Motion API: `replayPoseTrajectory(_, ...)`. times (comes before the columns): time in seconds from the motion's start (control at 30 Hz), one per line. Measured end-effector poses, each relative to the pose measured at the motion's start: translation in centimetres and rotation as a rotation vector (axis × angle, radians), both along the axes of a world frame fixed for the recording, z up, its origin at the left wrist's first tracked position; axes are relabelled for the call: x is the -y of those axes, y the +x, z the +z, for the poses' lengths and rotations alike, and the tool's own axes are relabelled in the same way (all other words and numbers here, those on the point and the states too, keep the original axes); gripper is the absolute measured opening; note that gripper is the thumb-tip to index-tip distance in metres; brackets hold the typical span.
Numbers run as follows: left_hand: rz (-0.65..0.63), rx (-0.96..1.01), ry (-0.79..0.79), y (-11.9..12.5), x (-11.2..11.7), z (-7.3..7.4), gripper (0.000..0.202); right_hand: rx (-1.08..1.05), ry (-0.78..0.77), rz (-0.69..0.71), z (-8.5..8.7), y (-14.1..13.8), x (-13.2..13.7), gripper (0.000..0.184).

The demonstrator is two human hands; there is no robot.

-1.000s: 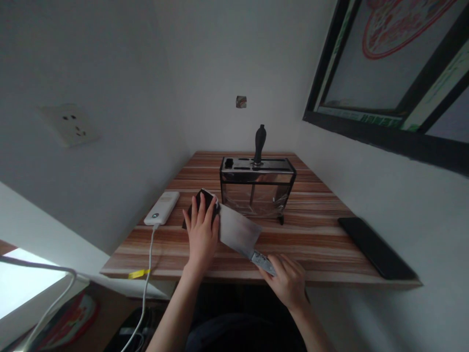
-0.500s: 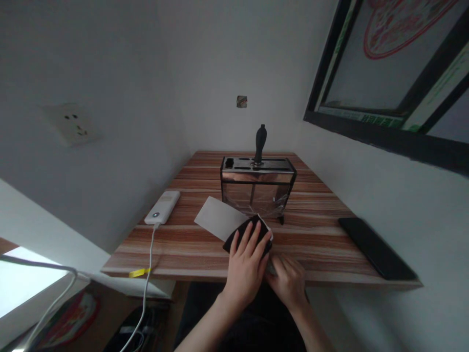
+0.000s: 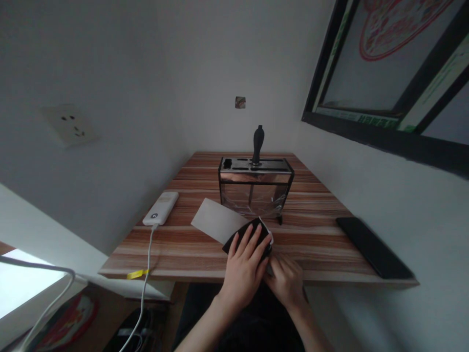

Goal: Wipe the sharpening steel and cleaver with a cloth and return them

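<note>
My left hand lies flat, fingers stretched and slightly apart, over a dark flat piece with a whitish edge along its right side. Its kind is unclear. To its right, my right hand is closed at the table's front edge, fingers pinched around a small greyish bit that I cannot make out. From under the dark piece a white sheet extends to the left. Just behind stands a knife block with a metal top and clear sides; one black knife handle sticks up from it.
On the wood-grain table, a white power bank with a white cable lies left. A black phone-like slab rests at the right edge. Yellow tape marks the front edge. Walls enclose the left, back and right sides.
The whole view has shifted slightly. Both hands keep almost the same pose on the dark piece and beside it.
</note>
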State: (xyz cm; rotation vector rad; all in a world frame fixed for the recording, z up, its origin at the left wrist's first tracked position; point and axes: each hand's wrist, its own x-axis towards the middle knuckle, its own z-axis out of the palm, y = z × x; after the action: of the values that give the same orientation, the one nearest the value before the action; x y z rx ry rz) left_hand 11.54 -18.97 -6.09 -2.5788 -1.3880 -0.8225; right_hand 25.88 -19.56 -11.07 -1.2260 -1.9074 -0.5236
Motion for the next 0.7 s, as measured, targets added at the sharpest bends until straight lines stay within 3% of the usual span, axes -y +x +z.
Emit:
replayPoseTrajectory(0.43,0.292,0.113,0.097,-5.5,-4.6,0.7,0.049,0.032,-0.031,-0.022,0.4,-0.1,0.1,0.017)
replayPoseTrajectory(0.7,0.362,0.238,0.125,-8.4,-7.2,1.2,0.047,0.022,-0.021,-0.021,0.4,-0.1,0.1,0.018)
